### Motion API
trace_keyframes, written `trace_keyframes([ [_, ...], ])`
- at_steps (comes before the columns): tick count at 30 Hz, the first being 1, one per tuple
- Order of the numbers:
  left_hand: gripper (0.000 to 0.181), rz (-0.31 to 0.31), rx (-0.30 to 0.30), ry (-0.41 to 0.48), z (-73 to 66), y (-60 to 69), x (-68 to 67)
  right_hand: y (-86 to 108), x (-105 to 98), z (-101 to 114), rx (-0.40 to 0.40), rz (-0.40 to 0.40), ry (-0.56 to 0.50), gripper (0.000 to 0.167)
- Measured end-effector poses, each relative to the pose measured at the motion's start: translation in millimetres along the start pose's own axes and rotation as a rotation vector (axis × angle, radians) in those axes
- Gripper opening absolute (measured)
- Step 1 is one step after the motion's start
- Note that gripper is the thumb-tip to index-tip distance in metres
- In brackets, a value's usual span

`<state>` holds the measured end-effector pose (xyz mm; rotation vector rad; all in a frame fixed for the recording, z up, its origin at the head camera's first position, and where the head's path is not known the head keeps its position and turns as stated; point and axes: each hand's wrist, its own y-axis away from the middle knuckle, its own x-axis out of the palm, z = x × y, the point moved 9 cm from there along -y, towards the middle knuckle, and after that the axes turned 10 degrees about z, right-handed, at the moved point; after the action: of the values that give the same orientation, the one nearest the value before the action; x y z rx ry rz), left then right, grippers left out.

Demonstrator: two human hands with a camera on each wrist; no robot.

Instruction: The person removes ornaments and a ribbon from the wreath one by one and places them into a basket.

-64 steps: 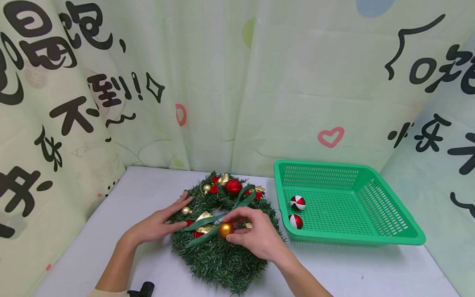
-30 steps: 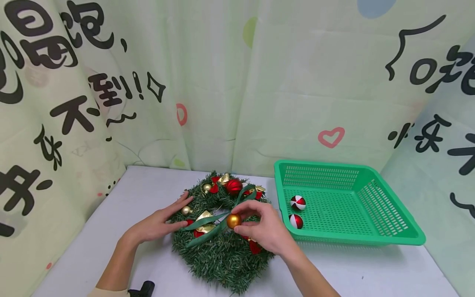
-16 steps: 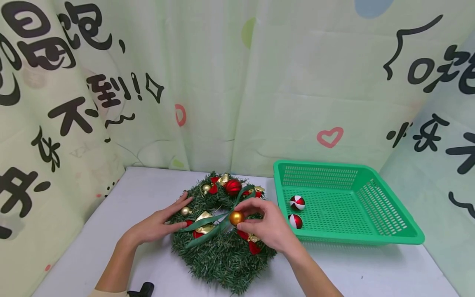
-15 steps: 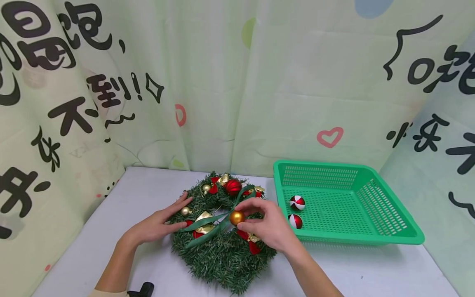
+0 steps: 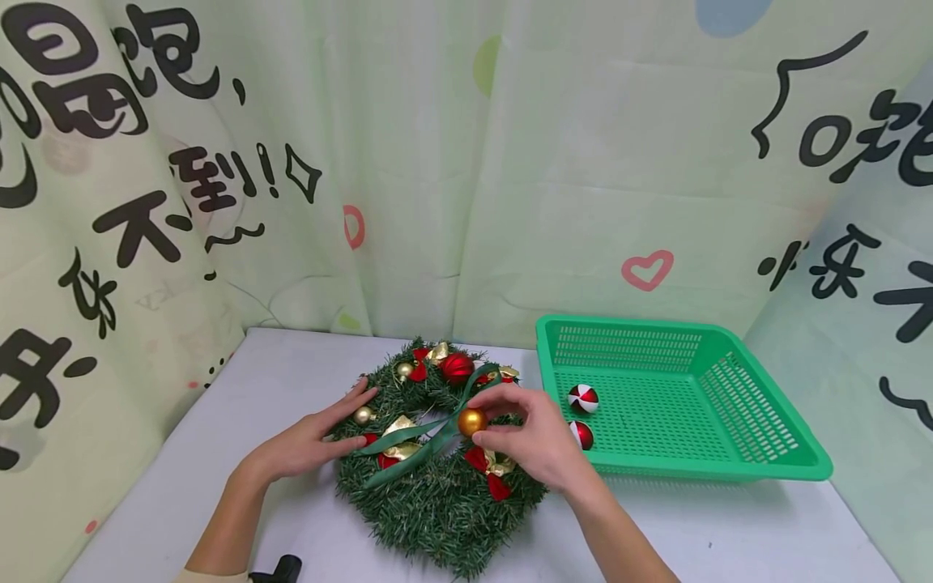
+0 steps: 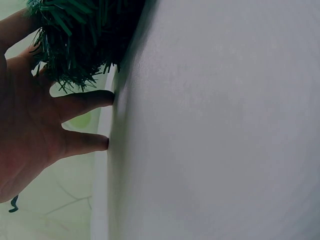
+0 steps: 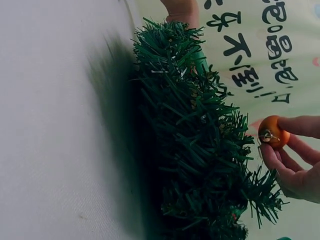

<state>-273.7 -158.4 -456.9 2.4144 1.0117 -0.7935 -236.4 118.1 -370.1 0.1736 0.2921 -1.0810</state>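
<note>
A green Christmas wreath lies on the table, trimmed with red and gold bows, a red ball, small pale gold balls and a loose green ribbon. My left hand rests on the wreath's left side, fingers spread; in the left wrist view two fingertips touch the table. My right hand pinches a gold bauble between thumb and fingers, held above the wreath's right part. The right wrist view shows the bauble apart from the needles, its metal cap and loop turned toward the camera.
A green plastic basket stands to the right of the wreath. Inside, near its left wall, lie two red and white balls. A printed curtain hangs behind the table. A black object shows by the left forearm.
My right hand has carried the gold bauble a little to the right and away from me, exposing the red and gold bow on the wreath's right side. My left hand has stayed in place.
</note>
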Motion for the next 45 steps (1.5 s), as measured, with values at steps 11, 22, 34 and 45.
trace_keyframes([
  [11, 0.074, -0.004, -0.002, 0.003, -1.0, 0.6, -0.4, 0.8, -9.5, -0.6, 0.004, -0.013, -0.017, 0.030],
  [22, 0.074, -0.004, -0.005, 0.009, -2.7, 0.7, -1.0, 2.6, -19.3, -1.0, 0.008, -0.055, -0.009, 0.030],
  [34, 0.074, -0.004, -0.015, 0.016, -1.9, 0.6, -0.9, 4.8, -35.9, -2.9, 0.037, -0.119, 0.078, 0.029],
  [45, 0.074, -0.002, -0.016, 0.016, -1.7, 1.0, -0.6, 9.0, -53.4, -3.7, 0.052, -0.171, 0.098, 0.031],
])
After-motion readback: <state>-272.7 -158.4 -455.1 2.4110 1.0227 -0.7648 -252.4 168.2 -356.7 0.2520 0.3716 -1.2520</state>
